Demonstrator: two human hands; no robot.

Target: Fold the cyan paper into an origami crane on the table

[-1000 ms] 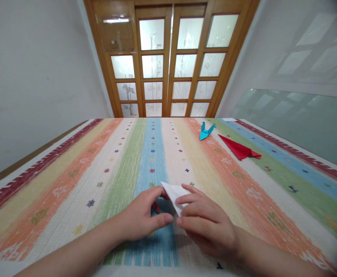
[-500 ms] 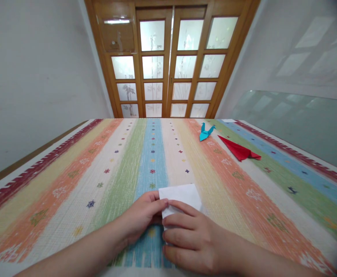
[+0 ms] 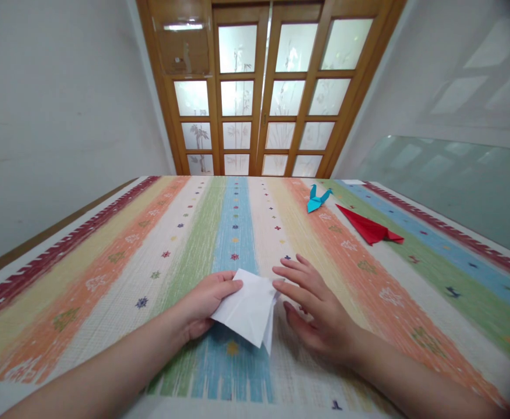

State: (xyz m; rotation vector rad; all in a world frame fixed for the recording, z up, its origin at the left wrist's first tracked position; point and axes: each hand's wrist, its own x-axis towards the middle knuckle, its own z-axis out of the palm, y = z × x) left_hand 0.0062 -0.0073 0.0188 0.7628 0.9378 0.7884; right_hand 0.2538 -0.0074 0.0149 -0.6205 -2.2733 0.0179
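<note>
Between the thumb and fingers of my left hand (image 3: 209, 299) is a folded white sheet of paper (image 3: 248, 305), gripped at its left edge. It is held tilted above the striped tablecloth (image 3: 185, 256), and its layers part at the lower right corner. My right hand (image 3: 314, 308) is just right of the paper, its fingers spread. One fingertip is close to the paper's upper right corner; whether it touches I cannot tell. The fingers of my left hand behind the paper are hidden.
Farther back on the right lie a blue origami figure (image 3: 318, 199) and a red paper plane (image 3: 371, 226). A glass panel (image 3: 456, 186) leans by the right wall. Wooden doors with frosted panes (image 3: 255, 93) stand beyond the table.
My right hand has let go of the paper and moved right, its fingers opening. The paper has turned and tilted in my left hand. The view has shifted slightly.
</note>
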